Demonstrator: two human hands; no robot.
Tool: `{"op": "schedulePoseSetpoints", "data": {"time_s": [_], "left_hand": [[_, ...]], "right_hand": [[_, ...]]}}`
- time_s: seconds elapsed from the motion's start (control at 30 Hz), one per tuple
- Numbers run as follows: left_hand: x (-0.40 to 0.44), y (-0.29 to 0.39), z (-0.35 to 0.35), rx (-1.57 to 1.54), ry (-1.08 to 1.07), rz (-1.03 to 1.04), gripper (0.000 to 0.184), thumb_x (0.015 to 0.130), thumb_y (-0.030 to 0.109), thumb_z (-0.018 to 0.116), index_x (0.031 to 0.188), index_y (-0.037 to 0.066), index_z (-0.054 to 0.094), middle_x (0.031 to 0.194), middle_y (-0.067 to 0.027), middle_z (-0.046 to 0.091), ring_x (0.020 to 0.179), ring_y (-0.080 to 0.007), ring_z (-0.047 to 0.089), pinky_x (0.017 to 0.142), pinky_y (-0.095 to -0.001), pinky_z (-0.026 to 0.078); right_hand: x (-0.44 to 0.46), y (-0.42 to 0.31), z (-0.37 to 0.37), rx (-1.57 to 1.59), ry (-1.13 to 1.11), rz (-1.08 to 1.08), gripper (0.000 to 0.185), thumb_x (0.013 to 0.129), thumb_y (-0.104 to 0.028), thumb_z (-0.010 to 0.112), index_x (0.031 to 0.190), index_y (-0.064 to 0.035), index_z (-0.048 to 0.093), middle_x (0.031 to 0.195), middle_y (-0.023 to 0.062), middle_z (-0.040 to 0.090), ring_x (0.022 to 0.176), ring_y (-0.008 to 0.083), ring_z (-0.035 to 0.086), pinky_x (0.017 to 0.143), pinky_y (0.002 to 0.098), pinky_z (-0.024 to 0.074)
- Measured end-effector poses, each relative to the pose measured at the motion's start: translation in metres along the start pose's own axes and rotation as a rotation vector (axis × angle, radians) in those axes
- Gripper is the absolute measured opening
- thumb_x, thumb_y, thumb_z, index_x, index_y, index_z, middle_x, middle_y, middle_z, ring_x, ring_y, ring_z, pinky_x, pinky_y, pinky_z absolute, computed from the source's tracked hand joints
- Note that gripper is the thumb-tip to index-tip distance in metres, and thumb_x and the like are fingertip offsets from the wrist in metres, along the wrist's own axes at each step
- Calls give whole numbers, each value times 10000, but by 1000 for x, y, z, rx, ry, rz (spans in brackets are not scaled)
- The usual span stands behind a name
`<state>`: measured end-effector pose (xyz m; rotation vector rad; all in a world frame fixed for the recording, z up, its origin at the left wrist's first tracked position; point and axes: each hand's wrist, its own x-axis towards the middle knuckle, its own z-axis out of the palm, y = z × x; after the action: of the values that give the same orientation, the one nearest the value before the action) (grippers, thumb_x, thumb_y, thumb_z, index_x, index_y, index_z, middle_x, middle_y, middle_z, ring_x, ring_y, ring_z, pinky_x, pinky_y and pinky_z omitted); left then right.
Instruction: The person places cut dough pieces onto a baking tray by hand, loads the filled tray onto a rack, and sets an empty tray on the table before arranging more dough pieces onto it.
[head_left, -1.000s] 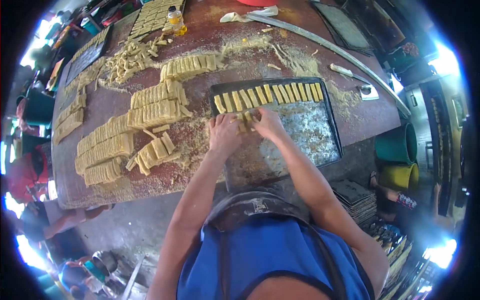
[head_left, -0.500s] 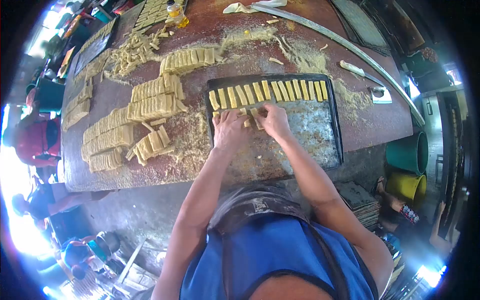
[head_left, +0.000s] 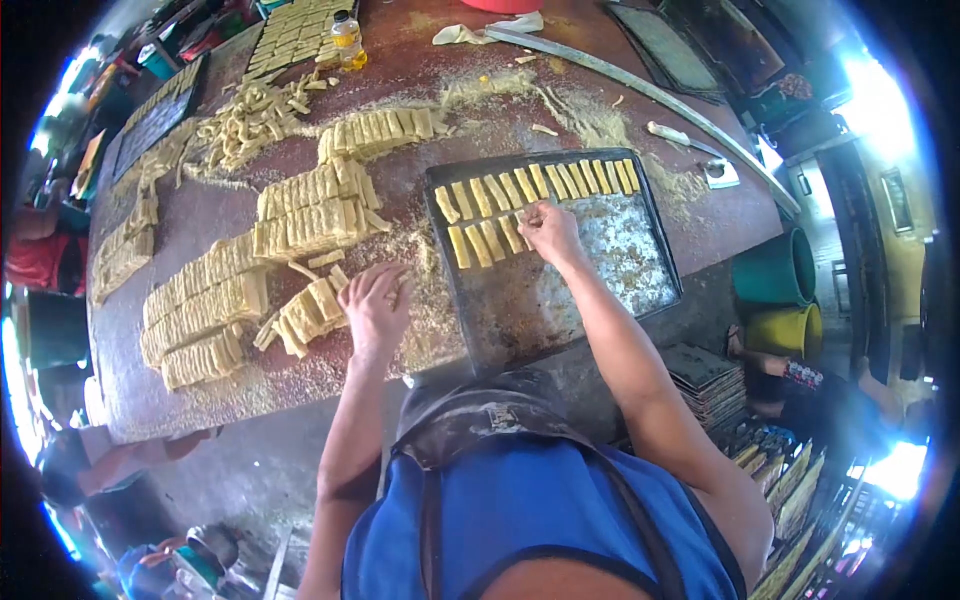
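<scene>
My right hand (head_left: 552, 238) is over the dark baking tray (head_left: 560, 310), its fingers pinched on a pale dough strip (head_left: 527, 240) at the end of the second row. A full row of dough strips (head_left: 500, 190) lines the tray's far edge, and several more lie side by side in the shorter row below. Left of the tray, my left hand (head_left: 375, 302) is beside a small heap of cut dough strips (head_left: 305, 318). Its fingers are curled, and what is under them is mostly hidden.
Stacked dough strips (head_left: 210, 300) and loose offcuts (head_left: 245, 125) cover the table's left part. An oil bottle (head_left: 348, 40) stands at the back. To the right lie a knife (head_left: 680, 135) and a long metal strip (head_left: 640, 85). Green (head_left: 775, 268) and yellow (head_left: 785, 330) tubs stand beyond the edge.
My left hand has gone from the tray to the small heap at the left. My right hand stays at the second row, where several strips now show uncovered. The camera view has shifted.
</scene>
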<state>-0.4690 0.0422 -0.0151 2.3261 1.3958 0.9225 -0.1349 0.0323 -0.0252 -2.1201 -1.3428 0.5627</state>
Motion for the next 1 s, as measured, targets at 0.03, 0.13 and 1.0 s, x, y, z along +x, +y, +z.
{"op": "schedulePoseSetpoints", "data": {"time_s": [0.03,0.13,1.0], "left_hand": [[-6,-1,-10,-12,2,-4,252,837,211,768,1072,130,730,1158,-42,701,1103,-224,621,1028,-440,369],[-8,-10,-35,54,19,-83,250,828,174,752,1064,97,723,1126,-69,700,1076,-274,623,998,-423,379],[-41,-100,-107,86,-120,-392,685,716,172,808,1351,135,554,1347,-156,535,1235,-359,520,1023,-447,476]], "right_hand": [[-1,3,2,-13,0,1,272,752,-245,795,929,-64,695,853,142,733,800,291,721,757,384,569],[3,-2,1,-87,35,-52,270,764,-245,793,930,-56,696,849,119,738,781,267,725,727,377,571],[-53,-254,206,39,-826,102,610,832,-315,725,1269,50,507,1013,179,647,809,241,647,675,338,548]]}}
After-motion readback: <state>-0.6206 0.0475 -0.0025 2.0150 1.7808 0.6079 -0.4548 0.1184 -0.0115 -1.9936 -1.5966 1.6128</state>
